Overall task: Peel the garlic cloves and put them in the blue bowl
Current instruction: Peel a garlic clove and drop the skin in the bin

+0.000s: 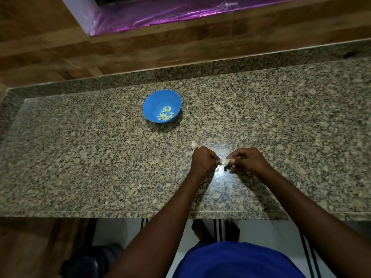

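Some things are hard to see here. The left hand [203,159] is curled up tight, and its fingers hide what they pinch. Only a tiny pale bit [220,163] peeks out at the fingertips. It looks like thin garlic skin, but it is too small to be sure. Behind that hand sits a whitish garlic piece [194,145] with its skin on, and the knuckles cover its near end. I cannot tell how big it really is.

The right hand [248,160] is curled too. Its thumb and fingers pinch a small garlic clove [227,162]. The clove is pale yellow and looks smooth and bare. Its free end points left, toward the other hand. So much of it is tucked in the fingers that I cannot tell which way it is long. The two hands are close together, low over the speckled stone counter [100,157], near the front edge.

A little pale scrap [217,169] lies on the counter just under the hands.

The blue bowl [162,105] stands farther back and a bit to the left, well apart from the hands. It is round and open at the top. Some pale yellow peeled cloves [165,114] lie in its bottom, bunched toward the right side. They are curved like little moons.
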The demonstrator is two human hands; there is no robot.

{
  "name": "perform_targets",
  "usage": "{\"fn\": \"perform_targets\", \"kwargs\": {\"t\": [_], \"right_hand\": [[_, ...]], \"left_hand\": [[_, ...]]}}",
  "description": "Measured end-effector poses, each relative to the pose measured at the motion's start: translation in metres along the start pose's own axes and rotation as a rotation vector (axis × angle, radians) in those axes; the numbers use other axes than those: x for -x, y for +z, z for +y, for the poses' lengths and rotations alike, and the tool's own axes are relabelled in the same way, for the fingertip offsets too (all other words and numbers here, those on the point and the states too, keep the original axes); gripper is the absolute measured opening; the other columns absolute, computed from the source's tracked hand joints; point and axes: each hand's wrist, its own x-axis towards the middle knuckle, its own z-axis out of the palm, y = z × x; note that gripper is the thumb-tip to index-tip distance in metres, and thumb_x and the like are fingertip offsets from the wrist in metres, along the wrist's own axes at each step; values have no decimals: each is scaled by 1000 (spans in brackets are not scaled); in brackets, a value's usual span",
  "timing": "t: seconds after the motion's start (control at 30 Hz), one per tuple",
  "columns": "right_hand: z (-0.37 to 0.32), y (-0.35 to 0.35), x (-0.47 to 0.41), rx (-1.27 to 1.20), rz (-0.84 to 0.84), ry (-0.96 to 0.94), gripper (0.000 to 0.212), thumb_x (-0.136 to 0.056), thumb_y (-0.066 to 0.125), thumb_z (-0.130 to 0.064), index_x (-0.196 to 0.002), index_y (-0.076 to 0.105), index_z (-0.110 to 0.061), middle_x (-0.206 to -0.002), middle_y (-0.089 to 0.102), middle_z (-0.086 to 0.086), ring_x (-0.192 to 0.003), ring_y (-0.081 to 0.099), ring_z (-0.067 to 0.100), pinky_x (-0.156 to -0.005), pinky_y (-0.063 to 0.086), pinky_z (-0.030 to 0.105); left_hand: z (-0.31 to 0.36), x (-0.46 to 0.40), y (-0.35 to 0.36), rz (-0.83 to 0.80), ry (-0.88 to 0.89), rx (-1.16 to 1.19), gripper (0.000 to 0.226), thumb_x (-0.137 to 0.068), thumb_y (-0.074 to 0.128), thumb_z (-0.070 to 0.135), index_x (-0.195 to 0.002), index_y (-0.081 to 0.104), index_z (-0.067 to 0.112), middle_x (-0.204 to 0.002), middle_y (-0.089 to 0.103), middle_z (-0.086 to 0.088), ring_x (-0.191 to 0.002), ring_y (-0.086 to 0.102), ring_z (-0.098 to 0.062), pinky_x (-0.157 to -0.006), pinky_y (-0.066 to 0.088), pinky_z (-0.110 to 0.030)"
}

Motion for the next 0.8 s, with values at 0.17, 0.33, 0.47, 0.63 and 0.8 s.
{"fn": "perform_targets", "kwargs": {"t": [0.17, 0.33, 0.47, 0.63, 0.8], "right_hand": [[3, 5, 0, -23, 55, 10, 12, -85, 72, 9, -94, 69, 16, -69, 67, 26, -59, 64, 29, -68, 62, 48], [2, 7, 0, -72, 65, 26, 10, -84, 72, 8, -92, 69, 14, -68, 66, 26, -66, 64, 35, -71, 60, 56], [0, 7, 1, -98, 71, 25, 15, -85, 71, 8, -97, 67, 16, -71, 66, 28, -60, 65, 31, -60, 61, 44], [-3, 11, 3, -233, 53, 82, 15, -85, 70, 8, -100, 68, 11, -81, 70, 27, -65, 71, 30, -57, 61, 32], [-2, 20, 4, -401, 45, 157, 9, -82, 71, 10, -88, 68, 4, -81, 69, 23, -69, 69, 31, -65, 62, 32]], "left_hand": [[0, 5, 4, 45, -3, -21, 12, -80, 71, 2, -73, 80, 6, -68, 75, -8, -62, 70, -16, -59, 48, -18], [-4, 9, 5, 140, -58, 186, 13, -74, 82, 6, -68, 71, 9, -62, 71, -2, -54, 70, -14, -54, 57, -26], [-2, 15, 3, -23, -77, 565, 8, -84, 76, 2, -91, 72, 3, -78, 71, -28, -64, 68, -31, -63, 62, -49], [1, 19, 5, -55, -82, 736, 11, -81, 81, 5, -91, 76, 3, -78, 73, -24, -67, 70, -32, -67, 61, -52], [3, 23, 7, -20, -81, 779, 16, -78, 83, 3, -92, 76, -1, -84, 75, -20, -69, 73, -26, -66, 62, -32]]}}
